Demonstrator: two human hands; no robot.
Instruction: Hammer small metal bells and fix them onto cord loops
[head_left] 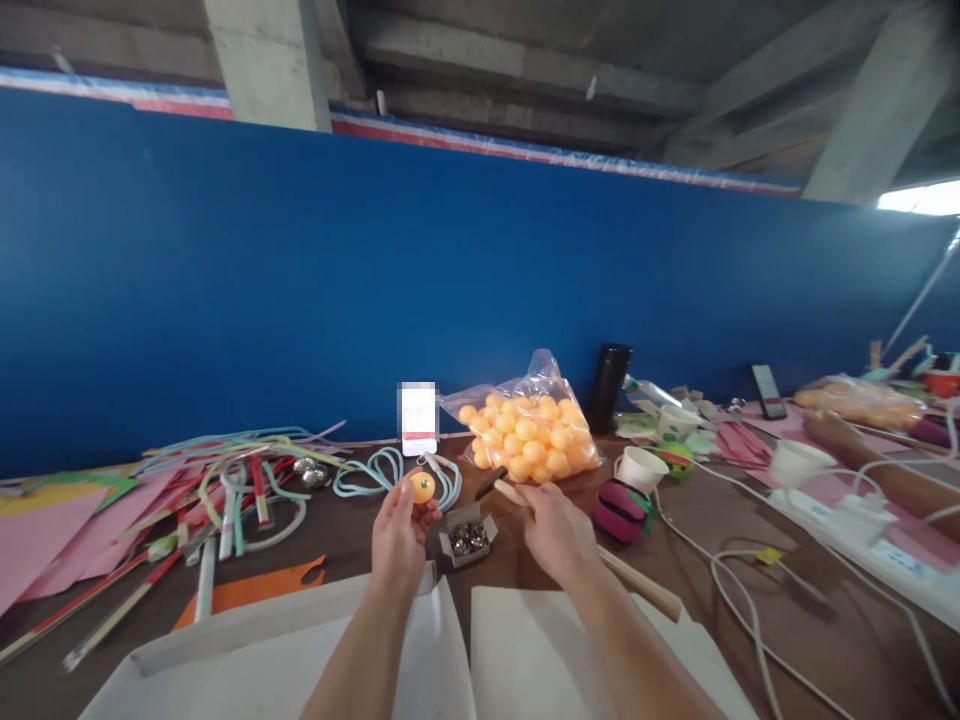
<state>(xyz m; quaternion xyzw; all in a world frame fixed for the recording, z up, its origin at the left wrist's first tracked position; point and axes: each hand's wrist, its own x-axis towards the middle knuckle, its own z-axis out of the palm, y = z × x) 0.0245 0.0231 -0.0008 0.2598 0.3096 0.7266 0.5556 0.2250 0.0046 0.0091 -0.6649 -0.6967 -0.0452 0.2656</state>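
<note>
My left hand (401,530) pinches an orange ball (422,487) with a small, shiny round piece on its side. In my right hand (556,530) is a light wooden stick (511,492). A dark narrow piece (491,482) lies by the stick's tip; I cannot tell whether they are joined. A thicker wooden rod (645,585) shows beyond my right forearm, and my arm hides whether it belongs to the stick. Between my hands stands a small open box (487,550) of shiny metal pieces. Behind them sits a clear bag (544,375) full of similar orange balls.
A phone (418,415) leans on the blue partition (420,250). Light-blue cords (367,475), sticks and coloured paper (75,520) crowd the left. On the right are a black bottle (609,385), a purple pouch (621,510), paper cups, white cables and another person's arm (855,450).
</note>
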